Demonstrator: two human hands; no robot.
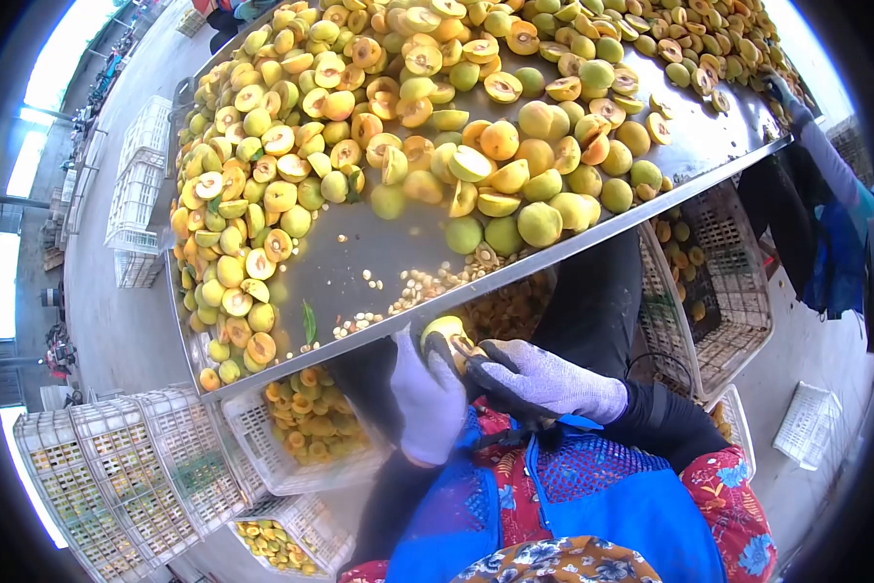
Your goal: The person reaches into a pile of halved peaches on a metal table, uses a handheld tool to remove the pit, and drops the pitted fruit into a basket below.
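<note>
Yellow fruit (441, 327) is sitting just before the near edge of the table (554, 253); my left hand (427, 403) is gripping it, my right hand (552, 379) is pinching its cut side. With uneven pressing, it could be slipping down. The table is limiting forward movement; toward my body, some room is lying free.
</note>
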